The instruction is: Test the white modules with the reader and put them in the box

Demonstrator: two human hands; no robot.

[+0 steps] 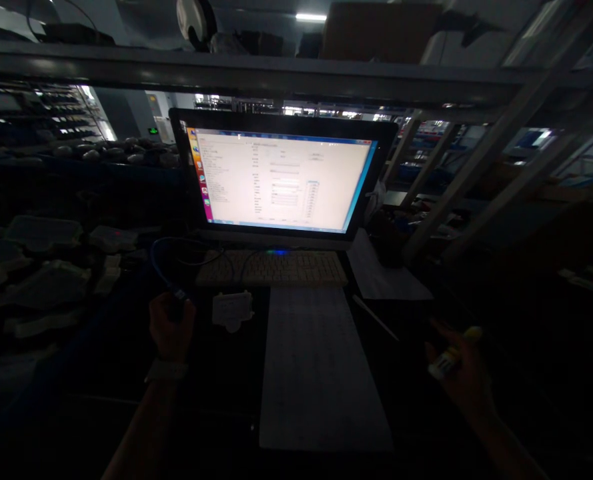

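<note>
My left hand (pixel 171 327) is closed around the end of a blue cable (pixel 160 263), close to its plug (pixel 179 294). Just right of that hand lies a pale, flat plastic device (pixel 232 310) with small tabs. On the far right, my right hand (pixel 463 373) grips a small white and yellow tube (pixel 446 362); its exact kind is too dark to make out. Between the hands a printed paper sheet (pixel 321 373) lies flat, with a thin white stick (pixel 375 318) beside its upper right edge.
A lit monitor (pixel 281 180) stands behind a white keyboard (pixel 276 268). Several similar pale devices (pixel 46 283) are piled at left. Another sheet (pixel 383 270) lies right of the keyboard. A metal shelf (pixel 276 70) crosses above, and slanted posts (pixel 476 147) rise at right.
</note>
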